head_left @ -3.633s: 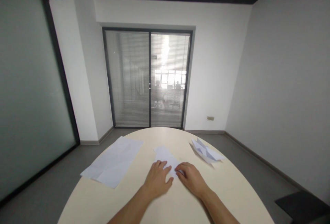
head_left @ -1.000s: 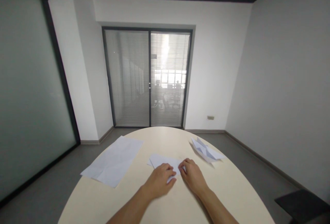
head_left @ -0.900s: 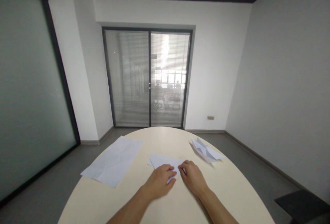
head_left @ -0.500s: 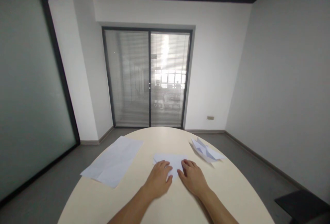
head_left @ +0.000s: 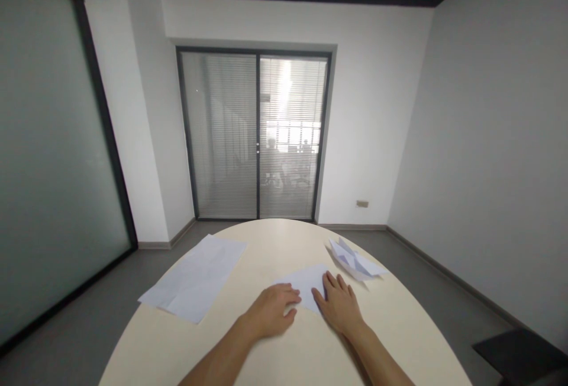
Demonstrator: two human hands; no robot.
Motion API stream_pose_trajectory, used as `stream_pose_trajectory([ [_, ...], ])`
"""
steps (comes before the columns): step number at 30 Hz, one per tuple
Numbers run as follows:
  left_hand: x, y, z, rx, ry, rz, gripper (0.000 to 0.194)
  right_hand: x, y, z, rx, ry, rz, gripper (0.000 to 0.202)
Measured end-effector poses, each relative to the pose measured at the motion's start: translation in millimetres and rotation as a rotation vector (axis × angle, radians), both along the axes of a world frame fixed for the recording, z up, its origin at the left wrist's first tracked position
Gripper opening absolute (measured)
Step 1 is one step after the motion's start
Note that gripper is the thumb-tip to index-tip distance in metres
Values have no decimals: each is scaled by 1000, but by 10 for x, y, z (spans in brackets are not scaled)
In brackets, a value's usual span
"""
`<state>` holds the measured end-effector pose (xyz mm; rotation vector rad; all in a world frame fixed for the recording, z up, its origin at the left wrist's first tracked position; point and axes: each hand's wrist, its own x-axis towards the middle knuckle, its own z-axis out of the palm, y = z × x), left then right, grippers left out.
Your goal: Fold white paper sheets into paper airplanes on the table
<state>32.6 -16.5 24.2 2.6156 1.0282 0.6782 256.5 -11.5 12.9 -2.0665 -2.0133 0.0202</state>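
Head view. White paper (head_left: 307, 286) lies on the pale, round-edged table (head_left: 284, 350), near the middle, between and partly under the two hands. Its visible part narrows toward the left; the right end is broader. Fold details under the fingers cannot be read.

Left hand (head_left: 274, 310): palm down, over the left part of the paper, fingers reaching to the right across its near side, thumb set apart. Grip released, fingers loosely bent, not closed on anything.

Right hand (head_left: 341, 304): palm down, fingers spread and pointing away from the wearer, at the right end of the paper. Thumb rests on the paper, apart from the index finger. Grip released, nothing pinched. The hands do not touch each other.

Left side of table: larger sheet (head_left: 197, 276), flat, lightly creased, well apart from the paper; its left corner reaches the table's edge. Right side: folded form (head_left: 355, 260) in white, with raised flaps and pointed ends, beyond the right hand and near it, not touching.

Background: glass door (head_left: 226, 137) with blinds, beyond the table; wall plate (head_left: 362, 203) low on the white wall, right of the door.
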Motion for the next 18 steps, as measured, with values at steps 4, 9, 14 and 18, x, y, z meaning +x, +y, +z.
stream_pose_trajectory([
  [4, -32, -11, 19, -26, -11, -72, 36, 24, 29, -37, -18, -6, -22, 61],
  [9, -14, -38, 90, -32, -45, -55, 29, 36, 57, -58, -32, -13, -34, 63],
  [14, 5, -46, 93, -23, -57, -55, 25, 33, 44, -37, -9, -9, -16, 59],
  [18, 20, -29, 82, -2, -36, -46, 23, 45, 48, -34, 19, -19, 38, 55],
])
